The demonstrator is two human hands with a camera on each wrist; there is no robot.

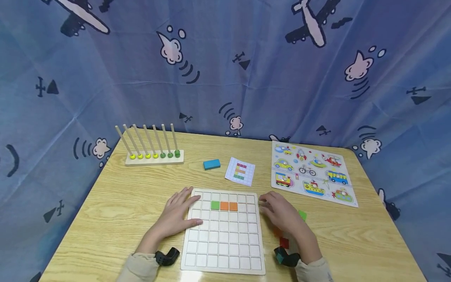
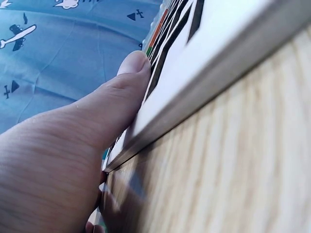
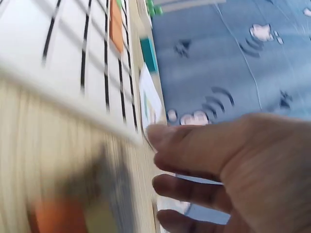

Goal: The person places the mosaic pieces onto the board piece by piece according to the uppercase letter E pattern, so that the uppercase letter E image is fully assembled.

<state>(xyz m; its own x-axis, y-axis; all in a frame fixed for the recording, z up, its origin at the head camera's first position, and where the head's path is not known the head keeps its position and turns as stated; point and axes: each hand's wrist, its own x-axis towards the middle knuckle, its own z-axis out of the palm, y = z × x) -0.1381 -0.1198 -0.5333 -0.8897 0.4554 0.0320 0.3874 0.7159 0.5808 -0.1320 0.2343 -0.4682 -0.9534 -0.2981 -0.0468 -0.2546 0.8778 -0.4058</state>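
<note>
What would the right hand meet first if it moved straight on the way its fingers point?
Probably the white grid board, right edge first; depth is unclear, so the right hand might pass above.

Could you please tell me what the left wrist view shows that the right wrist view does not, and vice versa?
Only the left wrist view: the left hand, its thumb on the white grid board.

Only the right wrist view: the right hand, with no tile visible between its fingers; green beads at the top; and a blurred loose orange piece lying off the board.

Both: the board, orange on-board tiles with a sliver of green, the wooden tabletop and the blue printed curtain.
</note>
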